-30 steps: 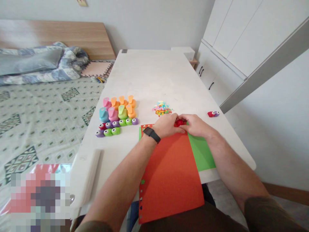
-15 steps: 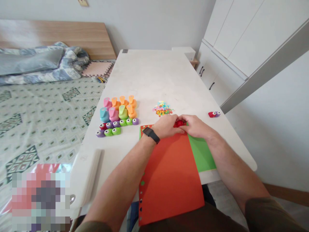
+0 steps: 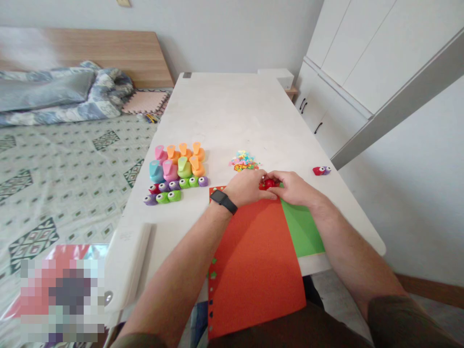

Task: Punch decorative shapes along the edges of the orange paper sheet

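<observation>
Your left hand (image 3: pixel 250 187) and right hand (image 3: pixel 293 187) curl inward, fingertips pinching the small, rounded, glossy red craft punch (image 3: pixel 269 184) between them at the far edge of the orange-red paper sheet (image 3: pixel 259 251). Your fingers hide the slot, so feel that the edge sits squarely in it; match the spacing of the small cut-out holes (image 3: pixel 213 275) down the left margin, press evenly, and leave the bright green sheet (image 3: pixel 302 224) beneath unpinched.

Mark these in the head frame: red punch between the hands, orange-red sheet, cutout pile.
Red punch (image 3: pixel 269 184): head view, on its visible red body.
Orange-red sheet (image 3: pixel 258 263): head view, on its unpunched middle.
Cutout pile (image 3: pixel 244 161): head view, mid-heap.
</observation>
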